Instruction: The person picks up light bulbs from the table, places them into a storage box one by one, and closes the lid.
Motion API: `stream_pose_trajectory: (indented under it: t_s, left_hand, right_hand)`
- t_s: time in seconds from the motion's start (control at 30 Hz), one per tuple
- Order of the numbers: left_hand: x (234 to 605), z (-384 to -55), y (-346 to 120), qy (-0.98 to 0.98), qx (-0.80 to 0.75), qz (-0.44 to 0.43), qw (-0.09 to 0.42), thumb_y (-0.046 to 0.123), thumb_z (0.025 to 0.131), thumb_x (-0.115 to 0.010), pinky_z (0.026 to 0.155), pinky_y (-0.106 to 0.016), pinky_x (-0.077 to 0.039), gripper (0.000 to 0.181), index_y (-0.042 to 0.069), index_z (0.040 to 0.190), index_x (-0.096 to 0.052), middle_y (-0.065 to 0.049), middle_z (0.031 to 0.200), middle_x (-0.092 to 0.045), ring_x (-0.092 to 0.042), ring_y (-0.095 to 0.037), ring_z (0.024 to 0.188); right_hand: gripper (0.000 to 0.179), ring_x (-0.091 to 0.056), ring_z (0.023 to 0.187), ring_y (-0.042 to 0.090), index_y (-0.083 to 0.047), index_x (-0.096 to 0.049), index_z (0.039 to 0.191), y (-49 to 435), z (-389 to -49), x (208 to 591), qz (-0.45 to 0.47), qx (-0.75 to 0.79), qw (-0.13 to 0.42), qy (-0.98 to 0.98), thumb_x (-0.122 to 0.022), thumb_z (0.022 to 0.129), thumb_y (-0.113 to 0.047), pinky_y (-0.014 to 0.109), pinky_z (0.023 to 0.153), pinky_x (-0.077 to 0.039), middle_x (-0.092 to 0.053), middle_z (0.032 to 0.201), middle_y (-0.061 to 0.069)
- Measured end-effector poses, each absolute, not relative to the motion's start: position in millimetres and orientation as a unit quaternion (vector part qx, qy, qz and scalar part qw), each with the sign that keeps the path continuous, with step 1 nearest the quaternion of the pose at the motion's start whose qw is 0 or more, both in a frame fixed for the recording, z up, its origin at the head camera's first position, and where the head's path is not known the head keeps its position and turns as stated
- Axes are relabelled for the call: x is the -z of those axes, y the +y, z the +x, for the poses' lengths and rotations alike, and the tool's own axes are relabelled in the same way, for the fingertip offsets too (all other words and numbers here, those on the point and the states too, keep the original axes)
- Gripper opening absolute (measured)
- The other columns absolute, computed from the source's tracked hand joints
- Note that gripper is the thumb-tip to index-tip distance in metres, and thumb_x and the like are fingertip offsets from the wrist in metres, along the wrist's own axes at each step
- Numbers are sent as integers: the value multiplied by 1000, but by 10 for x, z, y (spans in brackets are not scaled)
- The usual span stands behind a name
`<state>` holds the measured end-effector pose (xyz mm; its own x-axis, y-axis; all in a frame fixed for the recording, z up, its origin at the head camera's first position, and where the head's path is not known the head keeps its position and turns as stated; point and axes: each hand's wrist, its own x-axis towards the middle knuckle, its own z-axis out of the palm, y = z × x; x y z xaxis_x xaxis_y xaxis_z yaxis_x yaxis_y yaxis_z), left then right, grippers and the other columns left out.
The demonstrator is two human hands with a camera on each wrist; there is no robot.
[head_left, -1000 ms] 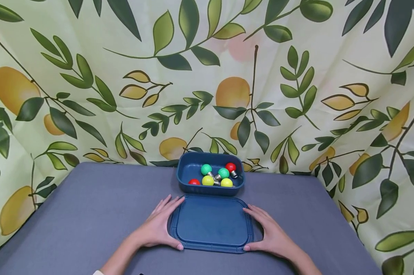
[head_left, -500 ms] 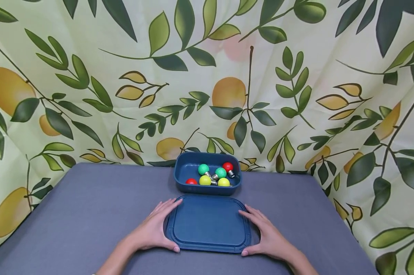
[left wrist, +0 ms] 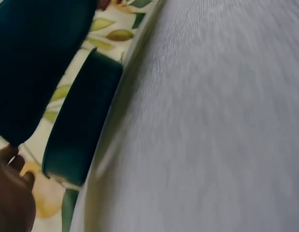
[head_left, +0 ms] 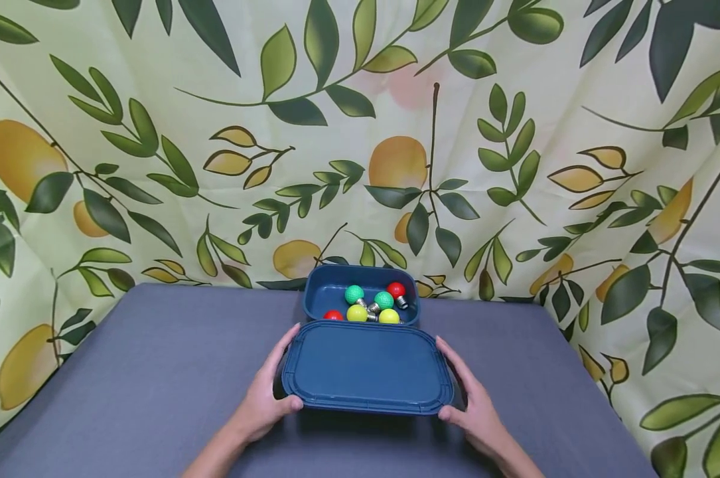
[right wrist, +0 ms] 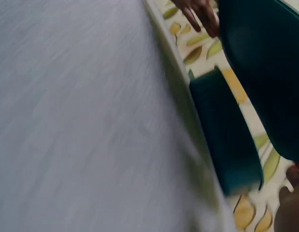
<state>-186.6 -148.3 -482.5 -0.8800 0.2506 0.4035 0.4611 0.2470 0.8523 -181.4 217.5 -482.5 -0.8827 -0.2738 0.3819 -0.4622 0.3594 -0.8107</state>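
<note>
A dark blue rounded lid (head_left: 368, 365) is up off the table between my two hands, overlapping the box's front edge in the head view. My left hand (head_left: 264, 401) grips its left end, thumb at the near corner and fingers along the side. On the opposite end my right hand (head_left: 476, 408) holds it the same way. Behind it stands a matching blue box (head_left: 330, 292), also in the left wrist view as a dark box (left wrist: 86, 116). Inside the box lie several small bulbs with metal screw bases: a red bulb (head_left: 396, 289), a green bulb (head_left: 354, 294) and a yellow bulb (head_left: 356, 313) among them.
The box stands near the back edge of the grey-covered table (head_left: 186, 372). Right behind that edge hangs a cloth (head_left: 336, 166) printed with leaves and fruit.
The lid lay flat on the table in front of the box; both hands have closed on its ends and raised it. The box and bulbs stay where they were.
</note>
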Motion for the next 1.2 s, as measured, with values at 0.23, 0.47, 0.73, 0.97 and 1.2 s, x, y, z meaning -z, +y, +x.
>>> stream_pose_trajectory:
  t_s: [0.23,0.47,0.73,0.97,1.2]
  left_hand:
    - [4833,-2063,-1231,-686,649,-236,227,69,100,-25,118,-9,-16,85,18,165,-2,-12,172,-10,-17,-7,156]
    - [4658,-2350,-1087,-619,692,-209,307,62,103,-12,126,-21,-11,79,10,164,-14,-2,172,-17,-14,-12,159]
    - [4390,-2593,-900,-571,696,-203,386,71,99,-25,128,-41,-4,92,10,164,-3,-18,168,-22,-17,-19,158]
    - [4245,-2655,-829,-599,662,-126,433,37,111,-33,127,-25,-21,66,8,164,-6,-18,162,-36,-30,-22,154]
    - [4216,-2701,-859,-619,655,-89,425,5,107,-42,118,-14,-32,69,8,164,-3,-12,163,-37,-39,-19,150]
  right_hand:
    - [78,-12,155,4,-19,3,164,1751,-2016,4680,263,-599,142,-742,-27,105,-59,4,114,-17,0,172,16]
    - [92,-17,156,6,-16,6,164,1504,-2370,4584,272,-639,246,-676,-26,99,-73,35,128,-9,0,172,13]
    - [104,-45,143,15,-12,-4,164,1238,-2570,4365,183,-700,345,-598,-36,93,-80,19,118,-28,-35,161,25]
    - [66,-57,130,7,-19,-15,164,1156,-2672,4298,78,-679,387,-618,-42,108,-43,16,114,-34,-64,139,11]
    - [69,-53,138,11,-19,-12,164,1181,-2683,4237,47,-631,402,-662,-49,107,-13,10,110,-39,-56,149,9]
